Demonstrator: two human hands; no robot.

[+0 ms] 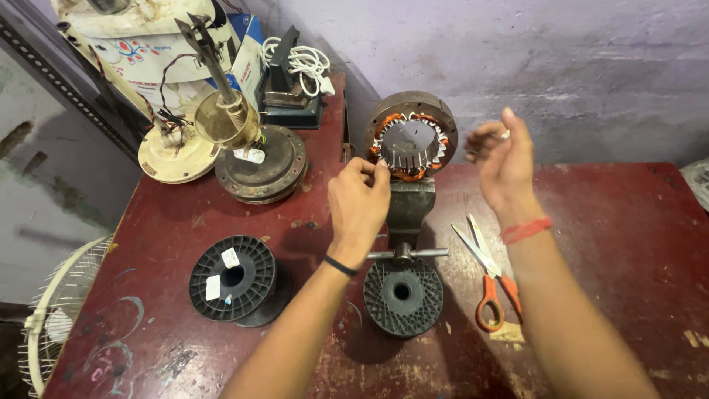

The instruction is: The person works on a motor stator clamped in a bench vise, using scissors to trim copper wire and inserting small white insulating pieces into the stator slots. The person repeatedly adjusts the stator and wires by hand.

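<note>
Copper windings at my fingertips, stator held in the vise

Copper coils ring the motor stator, which stands on edge just above frame centre, clamped in the bench vise. My left hand has its fingers pinched together at the stator's lower left rim, on the winding. My right hand hovers to the right of it, fingers loosely curled, pinching something small and pale that I cannot make out. I judge the stator heavy and stiff, yet its thin wire is fragile; hold the steel rim, not the coils. Below the vise lies a black spool, a second black spool to the lower left, orange-handled scissors to the right, all on the red table
</note>
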